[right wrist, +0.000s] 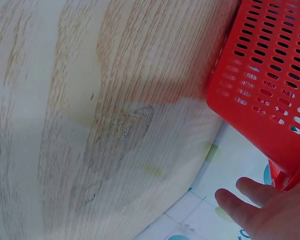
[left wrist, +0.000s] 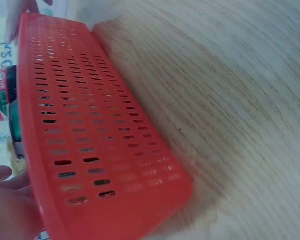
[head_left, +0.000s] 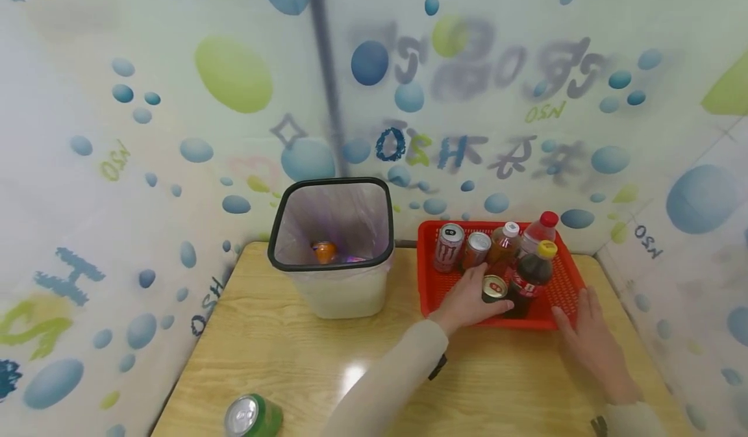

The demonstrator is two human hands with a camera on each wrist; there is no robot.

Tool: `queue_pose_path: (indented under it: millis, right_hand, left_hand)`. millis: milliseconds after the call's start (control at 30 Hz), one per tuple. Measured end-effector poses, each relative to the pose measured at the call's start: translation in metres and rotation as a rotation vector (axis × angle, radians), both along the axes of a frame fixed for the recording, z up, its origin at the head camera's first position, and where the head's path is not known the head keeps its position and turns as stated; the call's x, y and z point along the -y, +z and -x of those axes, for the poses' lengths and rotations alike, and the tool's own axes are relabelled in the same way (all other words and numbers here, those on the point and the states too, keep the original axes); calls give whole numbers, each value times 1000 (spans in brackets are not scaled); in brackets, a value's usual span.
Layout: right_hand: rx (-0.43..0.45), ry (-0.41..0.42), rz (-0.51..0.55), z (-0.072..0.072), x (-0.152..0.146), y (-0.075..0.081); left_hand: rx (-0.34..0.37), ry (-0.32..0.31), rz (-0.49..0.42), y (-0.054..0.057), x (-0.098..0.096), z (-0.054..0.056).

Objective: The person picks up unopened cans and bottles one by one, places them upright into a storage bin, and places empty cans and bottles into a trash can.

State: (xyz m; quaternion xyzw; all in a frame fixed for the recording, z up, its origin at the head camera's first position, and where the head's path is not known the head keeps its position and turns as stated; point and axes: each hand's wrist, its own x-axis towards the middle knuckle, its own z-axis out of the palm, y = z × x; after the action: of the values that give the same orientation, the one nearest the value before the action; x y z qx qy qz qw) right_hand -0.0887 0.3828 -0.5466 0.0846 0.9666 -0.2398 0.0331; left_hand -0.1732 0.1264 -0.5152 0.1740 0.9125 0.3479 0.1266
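Note:
A red perforated plastic basket (head_left: 431,294) holds several drinks. My left hand (head_left: 467,299) reaches over its front rim, with thumb and fingers around a dark can with a gold top (head_left: 494,287). Right beside that can stands a cola bottle with a yellow cap (head_left: 533,271). Behind are a pink-and-white can (head_left: 448,249), a smaller can (head_left: 476,249), a white-capped bottle of brown drink (head_left: 505,242) and a red-capped bottle (head_left: 539,230). My right hand (head_left: 591,339) is at the basket's right front corner, fingers extended; the right wrist view shows its fingers (right wrist: 239,207) near the rim.
Left of the basket stands a bin (head_left: 341,291) with a black rim and a plastic liner; an orange can (head_left: 324,251) lies inside it. A green can (head_left: 254,416) stands near the front left of the wooden table (head_left: 280,346). Patterned walls (head_left: 234,132) enclose the table's back and sides.

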Motion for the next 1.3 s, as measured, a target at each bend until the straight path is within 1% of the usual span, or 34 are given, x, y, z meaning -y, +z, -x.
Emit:
queue_pose_path:
  millis: [67,133,333,567,733,833,1000,1133,1233,1300]
  right_hand:
    - [15,-2,-4,0,-1,0]
    - [21,-1,-7,0,-2,-1]
    - [-16,7,-21,1,-3,-5]
    - [-21,15,-14,0,-3,-4]
    - [-18,18,-16,0,-2,-3]
    - [-4,12,-17,1,-2,-3]
    - [8,3,-13,2,-4,-3]
    - [6,10,-9,2,-3,-4]
    - [4,9,-9,2,-3,-5]
    - [5,6,-9,1,-4,-4]
  left_hand:
    - [-17,-4,-13,3,5,-3]
    - [-50,-12,-31,6,10,-7]
    - [-151,-35,-91,14,31,-17]
    - [-235,-66,-118,22,53,-32]
    - [-272,-93,-160,33,72,-45]
    - [-293,-104,-168,42,85,-51]
    - [-337,-114,-174,61,107,-62]
    - [-376,-122,-229,76,128,-71]
    - [-391,-126,-269,87,142,-77]
    - [-400,-131,-276,93,150,-80]
